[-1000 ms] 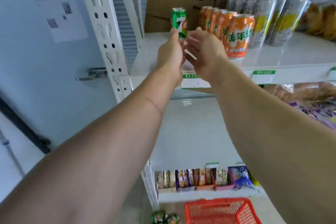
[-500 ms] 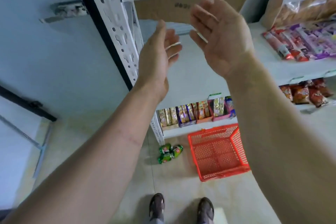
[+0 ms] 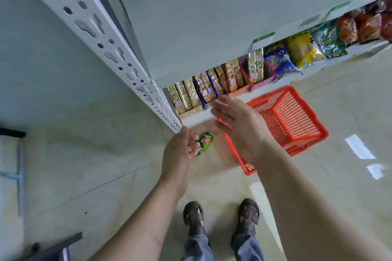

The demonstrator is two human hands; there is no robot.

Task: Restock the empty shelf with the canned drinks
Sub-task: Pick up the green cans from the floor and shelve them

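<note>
Both hands are empty, fingers loosely spread: left hand (image 3: 178,152), right hand (image 3: 239,127). Green cans (image 3: 203,143) lie on the floor just beyond the left fingertips. Half a second ago both hands were up by the shelf.

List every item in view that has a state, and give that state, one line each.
Left hand: open, empty, above the cans.
Right hand: open, empty, fingers spread.
Green cans: lying on their sides on the floor, outside the basket.
Red basket: upright on the floor, looks empty.
Snack boxes: standing in a row on the bottom shelf.
</note>
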